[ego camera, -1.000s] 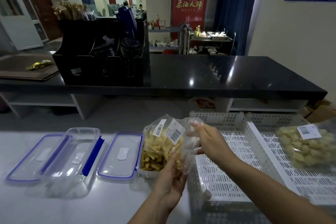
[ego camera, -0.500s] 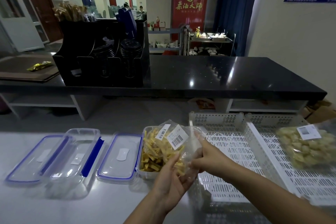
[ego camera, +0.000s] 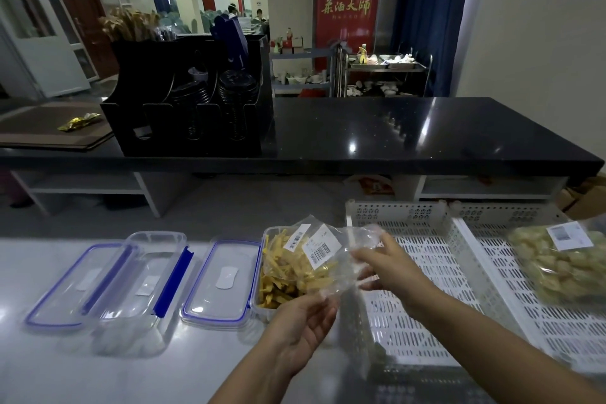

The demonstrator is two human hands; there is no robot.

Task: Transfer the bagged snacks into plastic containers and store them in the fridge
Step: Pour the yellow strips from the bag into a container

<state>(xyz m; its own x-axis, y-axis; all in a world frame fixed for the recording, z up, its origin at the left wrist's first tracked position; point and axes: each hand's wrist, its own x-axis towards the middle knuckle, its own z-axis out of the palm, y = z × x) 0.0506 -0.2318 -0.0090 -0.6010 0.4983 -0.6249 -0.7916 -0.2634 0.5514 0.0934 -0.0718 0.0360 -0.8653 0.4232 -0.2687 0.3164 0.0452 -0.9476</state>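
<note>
A clear plastic bag of yellow snack strips (ego camera: pixel 308 259) with white barcode labels lies tipped over an open clear container (ego camera: pixel 262 302), which holds yellow strips. My left hand (ego camera: pixel 303 321) holds the bag's lower edge from below. My right hand (ego camera: pixel 382 264) pinches the bag's crumpled clear end on the right. A loose blue-rimmed lid (ego camera: pixel 221 282) lies just left of that container. Farther left stands an empty clear container (ego camera: pixel 144 285) with a blue clip, resting partly on another lid (ego camera: pixel 72 285). A second bag of pale snack pieces (ego camera: pixel 564 262) lies in the right white crate.
Two white perforated crates (ego camera: pixel 436 272) sit side by side at the right on the pale worktop (ego camera: pixel 98 371). Behind runs a raised black counter (ego camera: pixel 393 134) with a black organiser of cup lids (ego camera: pixel 193 102). Beyond it are a trolley and a red banner.
The bag has been lowered and tipped further over the filled container. My right hand slid right and up along the bag's empty end, stretching it out.
</note>
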